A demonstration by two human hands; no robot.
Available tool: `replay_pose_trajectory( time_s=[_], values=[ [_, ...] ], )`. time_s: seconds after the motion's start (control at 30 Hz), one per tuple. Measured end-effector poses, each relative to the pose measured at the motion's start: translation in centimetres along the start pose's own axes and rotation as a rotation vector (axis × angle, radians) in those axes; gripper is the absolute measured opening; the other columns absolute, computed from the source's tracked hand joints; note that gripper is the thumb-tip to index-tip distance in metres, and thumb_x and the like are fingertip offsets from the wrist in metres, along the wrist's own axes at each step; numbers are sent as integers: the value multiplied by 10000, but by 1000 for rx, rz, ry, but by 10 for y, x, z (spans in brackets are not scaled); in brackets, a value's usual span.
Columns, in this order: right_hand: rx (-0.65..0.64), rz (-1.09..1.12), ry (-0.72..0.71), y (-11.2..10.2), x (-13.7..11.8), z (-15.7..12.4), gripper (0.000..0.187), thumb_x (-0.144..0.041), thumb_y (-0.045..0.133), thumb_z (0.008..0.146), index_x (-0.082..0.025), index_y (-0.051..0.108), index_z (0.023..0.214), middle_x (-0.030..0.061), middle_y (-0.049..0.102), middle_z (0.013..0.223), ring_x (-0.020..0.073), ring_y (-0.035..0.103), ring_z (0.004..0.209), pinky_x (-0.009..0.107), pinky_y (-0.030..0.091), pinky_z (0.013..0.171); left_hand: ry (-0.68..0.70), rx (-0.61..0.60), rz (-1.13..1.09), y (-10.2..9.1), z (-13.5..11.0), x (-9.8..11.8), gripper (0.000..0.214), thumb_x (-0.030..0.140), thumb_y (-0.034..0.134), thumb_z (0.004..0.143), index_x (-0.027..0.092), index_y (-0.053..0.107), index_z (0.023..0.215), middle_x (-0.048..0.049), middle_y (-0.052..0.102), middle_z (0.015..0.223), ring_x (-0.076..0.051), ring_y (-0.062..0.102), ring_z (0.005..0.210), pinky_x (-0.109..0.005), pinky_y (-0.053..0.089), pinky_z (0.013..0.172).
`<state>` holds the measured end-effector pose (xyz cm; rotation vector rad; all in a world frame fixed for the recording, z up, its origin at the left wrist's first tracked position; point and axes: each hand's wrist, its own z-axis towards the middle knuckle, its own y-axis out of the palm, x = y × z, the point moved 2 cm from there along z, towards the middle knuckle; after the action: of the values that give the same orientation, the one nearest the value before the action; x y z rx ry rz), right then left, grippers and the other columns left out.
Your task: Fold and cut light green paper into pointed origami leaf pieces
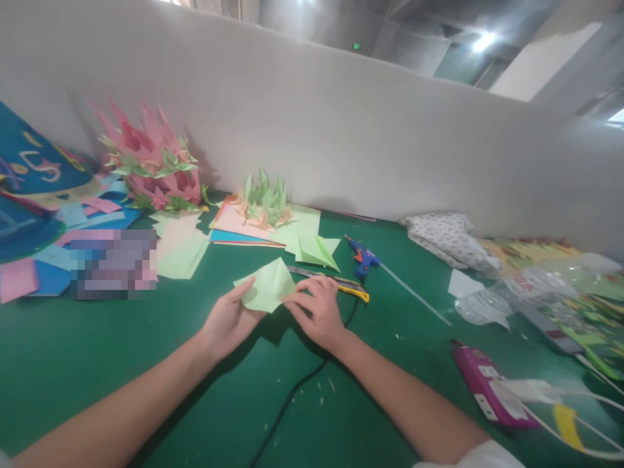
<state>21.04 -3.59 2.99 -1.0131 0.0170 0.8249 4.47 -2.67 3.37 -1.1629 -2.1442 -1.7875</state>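
Note:
Both my hands work on a folded light green paper (267,286) above the green table (88,351). My left hand (229,318) cups the paper from below at its left side, fingers curled under it. My right hand (316,311) pinches the paper's right corner with fingers pressed together. Just behind my right hand lie a yellow utility knife (351,289) and a blue glue gun (363,257). Another folded green paper piece (316,250) rests beyond them.
A pink and green paper flower (151,166) and a smaller green one (263,203) stand by the white partition. Loose coloured sheets (180,250) lie left. A purple power strip (485,387) with white plugs, plastic bags (492,299) and a cloth (446,237) sit right. A black cable (292,396) runs between my arms.

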Motion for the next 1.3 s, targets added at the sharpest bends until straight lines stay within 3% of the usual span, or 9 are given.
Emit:
replay_pose_trajectory(
  time_s=[0.23,0.47,0.57,0.67,0.77,0.93,1.13,1.23,1.3],
  values=[
    [78,276,215,4,18,3,190,-268,525,827,-191,574,661,49,561,1002,195,492,947,356,359,856,89,-56,356,-4,-2,-1,474,175,564,795,225,459,1254,-48,611,1114,-137,605,853,-212,479,726],
    [34,468,316,8,19,5,193,-245,511,822,-183,525,640,29,558,785,164,540,782,294,412,750,112,-52,537,-15,4,-8,416,189,596,734,183,568,1149,-62,575,1196,-182,560,999,-285,444,865],
    [65,468,325,7,15,6,192,-230,506,819,-180,511,634,29,540,787,158,528,774,282,410,735,110,-19,510,-16,3,-7,412,217,621,705,155,601,1112,-76,629,1108,-191,583,958,-299,447,860],
    [89,454,330,5,13,6,179,-218,504,815,-179,510,641,33,541,816,158,524,804,281,406,757,147,39,577,-12,0,-2,427,363,632,714,119,629,1065,-101,674,979,-208,606,867,-323,470,790],
    [75,444,317,2,10,4,180,-215,514,806,-178,497,630,28,540,803,152,524,783,272,406,735,217,100,745,-8,-3,1,480,421,728,594,106,656,950,-101,689,861,-218,609,769,-338,480,715],
    [11,403,308,-5,1,-3,211,-208,526,791,-175,463,593,19,527,749,137,511,711,255,404,665,271,139,934,-6,-1,-3,361,409,738,571,117,633,756,-28,647,685,-132,556,607,-241,434,583],
    [12,364,367,-6,-1,-11,173,-227,523,784,-176,497,620,12,538,681,132,502,648,245,410,609,303,109,975,-9,-1,-7,304,402,714,600,137,584,673,16,581,608,-93,496,536,-205,377,516],
    [17,369,412,-3,-1,-9,66,-229,572,743,-179,539,771,-3,556,713,128,519,660,236,422,629,319,91,996,-9,-1,-7,281,381,693,628,144,552,680,29,553,599,-79,467,521,-194,357,504],
    [-2,384,432,-2,-2,-7,238,-238,612,719,-186,550,943,4,588,791,140,552,722,245,436,678,324,71,1005,-8,-1,-7,269,368,683,639,147,536,684,36,536,596,-75,455,520,-188,346,497]
  ],
)
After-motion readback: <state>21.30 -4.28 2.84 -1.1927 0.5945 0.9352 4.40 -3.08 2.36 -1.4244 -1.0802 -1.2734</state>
